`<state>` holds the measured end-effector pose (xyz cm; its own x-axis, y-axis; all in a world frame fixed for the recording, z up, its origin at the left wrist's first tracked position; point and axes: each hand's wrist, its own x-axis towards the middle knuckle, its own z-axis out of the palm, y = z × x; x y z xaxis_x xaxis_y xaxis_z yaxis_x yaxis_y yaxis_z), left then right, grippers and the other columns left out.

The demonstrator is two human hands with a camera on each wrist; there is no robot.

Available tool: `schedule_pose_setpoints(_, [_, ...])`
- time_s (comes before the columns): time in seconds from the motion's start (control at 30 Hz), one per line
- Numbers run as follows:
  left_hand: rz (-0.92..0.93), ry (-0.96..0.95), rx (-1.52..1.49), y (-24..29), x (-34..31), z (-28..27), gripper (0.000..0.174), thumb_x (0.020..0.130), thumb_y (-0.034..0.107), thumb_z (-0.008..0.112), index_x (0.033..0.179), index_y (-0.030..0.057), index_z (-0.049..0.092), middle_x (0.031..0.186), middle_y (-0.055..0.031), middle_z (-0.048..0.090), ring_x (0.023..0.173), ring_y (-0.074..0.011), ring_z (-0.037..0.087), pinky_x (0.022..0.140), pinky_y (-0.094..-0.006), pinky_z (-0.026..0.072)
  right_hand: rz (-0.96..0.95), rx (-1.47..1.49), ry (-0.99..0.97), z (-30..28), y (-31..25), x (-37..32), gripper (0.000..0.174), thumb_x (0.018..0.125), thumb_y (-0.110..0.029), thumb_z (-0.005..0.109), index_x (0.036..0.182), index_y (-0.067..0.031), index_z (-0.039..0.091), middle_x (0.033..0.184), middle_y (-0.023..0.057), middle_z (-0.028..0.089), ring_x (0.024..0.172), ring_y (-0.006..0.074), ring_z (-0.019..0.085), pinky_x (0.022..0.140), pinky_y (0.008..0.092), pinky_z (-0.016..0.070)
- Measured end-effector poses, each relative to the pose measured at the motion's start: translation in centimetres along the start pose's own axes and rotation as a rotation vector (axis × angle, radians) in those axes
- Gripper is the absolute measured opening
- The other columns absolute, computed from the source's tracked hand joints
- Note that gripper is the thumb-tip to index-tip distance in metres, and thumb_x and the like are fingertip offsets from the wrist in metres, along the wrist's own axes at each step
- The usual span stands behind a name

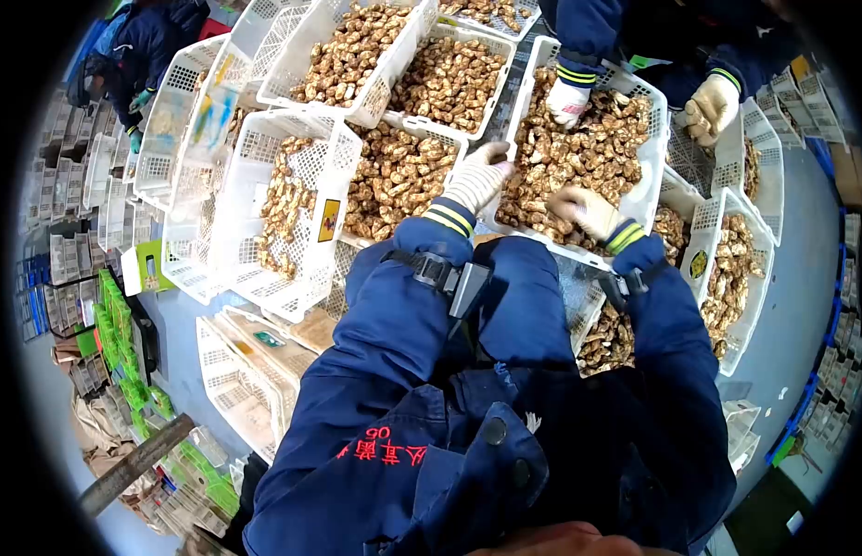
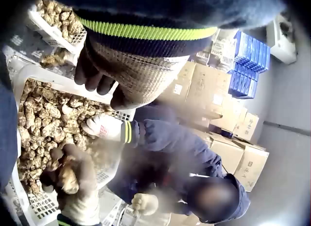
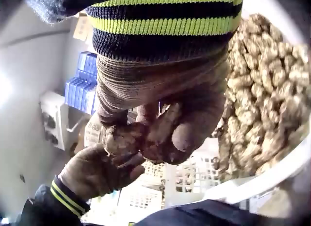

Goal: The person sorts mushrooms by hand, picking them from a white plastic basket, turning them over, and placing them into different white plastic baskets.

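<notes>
A white perforated crate [image 1: 655, 167] in front of me holds a heap of brown-and-pale, lumpy mushrooms [image 1: 579, 157]. My gloved left hand [image 1: 477, 176] is over the crate's left rim, fingers loosely bent, with nothing in it; the left wrist view shows its fingers hanging free. My gloved right hand [image 1: 589, 211], above the crate's near right part, grips mushrooms between thumb and fingers. In the right wrist view one mushroom [image 3: 121, 138] shows at the fingertips and another darker mushroom [image 3: 163, 128] lies nearer the thumb.
Across the crate, another person's gloved hand [image 1: 567, 102] reaches into the same heap; their other glove [image 1: 712, 109] is farther right. More mushroom crates [image 1: 454, 79] stand to the left, and a tilted crate [image 1: 343, 167] leans beside my left arm. Cardboard boxes [image 2: 206, 90] are stacked behind.
</notes>
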<state>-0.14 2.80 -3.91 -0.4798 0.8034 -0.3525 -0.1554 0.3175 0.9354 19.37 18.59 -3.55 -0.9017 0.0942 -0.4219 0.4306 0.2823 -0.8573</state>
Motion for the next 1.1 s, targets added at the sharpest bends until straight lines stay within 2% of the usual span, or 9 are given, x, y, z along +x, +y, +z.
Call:
schedule_pose_setpoints(0.2, [0.082, 0.202, -0.429, 1.8, -0.3, -1.5, 0.045, 0.086, 0.011, 0.060, 0.127, -0.0005, 0.047, 0.095, -0.0053, 0.059, 0.073, -0.0109, 0.053, 0.061, -0.0234, 0.0441, 0.383, -0.473, -0.659, -2.4, 3.2, -12.4, 0.048, 0.079, -0.040, 0.061, 0.120, -0.0140, 0.058, 0.095, 0.0133, 0.068, 0.086, 0.0268, 0.064, 0.078, 0.0340, 0.0500])
schedule_pose_setpoints(0.3, [0.051, -0.001, -0.527, 5.6, -1.4, -4.4, 0.048, 0.085, 0.018, 0.064, 0.127, 0.0005, 0.047, 0.110, -0.0101, 0.060, 0.098, -0.0191, 0.060, 0.082, -0.0296, 0.0502, 0.455, -0.534, -0.268, -2.8, 0.5, -11.8, 0.038, 0.080, -0.039, 0.060, 0.105, -0.0128, 0.067, 0.085, 0.0152, 0.067, 0.079, 0.0303, 0.065, 0.074, 0.0357, 0.0509])
schedule_pose_setpoints(0.37, [-0.017, -0.099, -0.458, 7.6, -1.8, -6.7, 0.050, 0.085, 0.020, 0.064, 0.127, -0.0004, 0.046, 0.109, -0.0111, 0.059, 0.094, -0.0186, 0.060, 0.085, -0.0310, 0.0496, 0.075, -0.704, -0.036, -3.5, 6.0, -8.4, 0.037, 0.082, -0.037, 0.058, 0.106, -0.0105, 0.065, 0.087, 0.0173, 0.067, 0.081, 0.0317, 0.065, 0.075, 0.0378, 0.0511])
schedule_pose_setpoints(0.47, [-0.070, -0.184, -0.237, 3.7, 0.0, -10.3, 0.052, 0.087, 0.020, 0.063, 0.129, -0.0033, 0.043, 0.094, -0.0063, 0.056, 0.079, -0.0128, 0.052, 0.072, -0.0275, 0.0462, 0.120, -0.596, 0.006, -2.3, 4.6, -2.5, 0.038, 0.084, -0.036, 0.055, 0.112, -0.0100, 0.062, 0.098, 0.0195, 0.065, 0.087, 0.0333, 0.064, 0.079, 0.0387, 0.0502])
schedule_pose_setpoints(0.7, [-0.287, -0.329, 0.272, -12.8, 4.8, -8.2, 0.048, 0.087, 0.014, 0.052, 0.131, -0.0023, 0.043, 0.110, -0.0147, 0.062, 0.099, -0.0232, 0.059, 0.086, -0.0314, 0.0468, -0.036, -0.547, 0.060, -0.5, 3.4, 1.7, 0.038, 0.085, -0.031, 0.055, 0.112, -0.0041, 0.059, 0.102, 0.0211, 0.063, 0.095, 0.0366, 0.060, 0.084, 0.0397, 0.0478])
schedule_pose_setpoints(0.77, [-0.204, -0.233, 0.672, -14.7, 6.7, -4.8, 0.044, 0.087, 0.011, 0.047, 0.129, -0.0001, 0.046, 0.113, -0.0180, 0.061, 0.102, -0.0282, 0.059, 0.088, -0.0334, 0.0458, 0.116, -0.473, 0.127, -1.4, 3.1, -1.6, 0.032, 0.086, -0.027, 0.054, 0.108, -0.0045, 0.060, 0.100, 0.0198, 0.064, 0.094, 0.0347, 0.061, 0.084, 0.0383, 0.0476])
schedule_pose_setpoints(0.97, [-0.353, 0.183, 0.451, -21.9, 14.5, 0.1, 0.042, 0.084, 0.000, 0.043, 0.123, 0.0096, 0.054, 0.109, -0.0184, 0.063, 0.098, -0.0319, 0.060, 0.084, -0.0348, 0.0472, 0.482, -0.080, 0.436, -1.0, 6.4, -11.9, 0.029, 0.090, -0.017, 0.056, 0.113, -0.0002, 0.059, 0.097, 0.0105, 0.065, 0.092, 0.0150, 0.060, 0.082, 0.0280, 0.0480])
schedule_pose_setpoints(1.03, [-0.042, 0.293, 0.497, -23.8, 16.3, 0.8, 0.044, 0.083, -0.002, 0.047, 0.124, 0.0092, 0.053, 0.114, -0.0205, 0.060, 0.098, -0.0341, 0.059, 0.086, -0.0372, 0.0467, 0.502, 0.063, 0.505, 0.9, 7.7, -13.5, 0.027, 0.090, -0.014, 0.056, 0.113, 0.0001, 0.059, 0.098, 0.0090, 0.065, 0.090, 0.0138, 0.059, 0.082, 0.0273, 0.0476])
schedule_pose_setpoints(1.1, [-0.084, 0.092, 0.799, -22.8, 18.5, 0.2, 0.040, 0.088, 0.010, 0.047, 0.128, 0.0087, 0.049, 0.118, -0.0192, 0.058, 0.100, -0.0332, 0.058, 0.087, -0.0375, 0.0466, 0.473, -0.018, 0.564, 1.4, 6.5, -13.7, 0.026, 0.091, -0.014, 0.056, 0.112, -0.0001, 0.060, 0.099, 0.0071, 0.065, 0.088, 0.0113, 0.059, 0.077, 0.0248, 0.0471])
